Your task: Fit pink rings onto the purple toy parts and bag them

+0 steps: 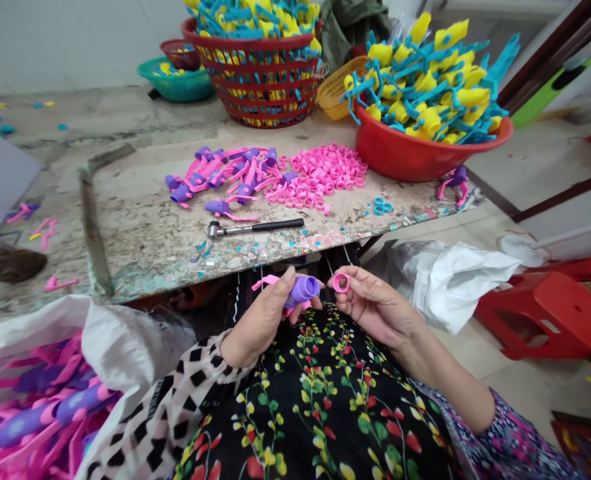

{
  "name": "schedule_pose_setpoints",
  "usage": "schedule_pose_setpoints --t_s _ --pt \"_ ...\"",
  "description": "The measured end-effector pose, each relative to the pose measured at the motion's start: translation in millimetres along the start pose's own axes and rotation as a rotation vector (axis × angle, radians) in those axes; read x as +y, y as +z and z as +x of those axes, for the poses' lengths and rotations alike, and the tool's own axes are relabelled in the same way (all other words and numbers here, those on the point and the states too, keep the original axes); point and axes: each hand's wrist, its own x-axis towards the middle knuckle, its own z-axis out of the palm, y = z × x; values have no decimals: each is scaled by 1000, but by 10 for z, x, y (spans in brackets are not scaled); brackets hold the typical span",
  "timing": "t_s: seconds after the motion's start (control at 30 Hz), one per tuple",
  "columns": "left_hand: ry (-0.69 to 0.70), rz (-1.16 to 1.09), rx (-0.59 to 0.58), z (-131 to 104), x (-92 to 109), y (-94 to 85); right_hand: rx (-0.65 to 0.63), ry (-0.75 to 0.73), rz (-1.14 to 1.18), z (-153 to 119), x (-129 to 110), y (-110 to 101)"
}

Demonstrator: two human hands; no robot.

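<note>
Over my lap, my left hand (265,313) is closed around a purple plastic toy part (302,291) with pink limbs, its round open end facing right. Close by on the right, my right hand (375,303) pinches a small pink plastic ring (341,283) between thumb and fingers. Ring and toy part are apart, with a small gap between them. Beyond my hands, on the worktable (145,233), lie a pile of pink rings (325,175) and a heap of purple and pink toy parts (235,175).
A ratchet wrench (255,227) lies near the table edge. Behind stand a red basket (265,80) and a red basin (420,157) full of yellow and blue parts. An open white sack (130,340) of purple-pink parts sits at my left, a red stool (550,313) at right.
</note>
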Motion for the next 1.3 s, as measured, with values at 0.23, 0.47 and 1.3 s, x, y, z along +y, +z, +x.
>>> schedule_pose_setpoints --t_s 0.23,0.47,1.3 --pt "-34 132 43 -60 -24 21 -39 32 -5 18 -25 61" --pt "-103 208 19 -29 -51 73 -42 45 -34 -36 -54 9" --pt "-331 407 106 79 -61 134 -5 52 -184 144 46 -206"
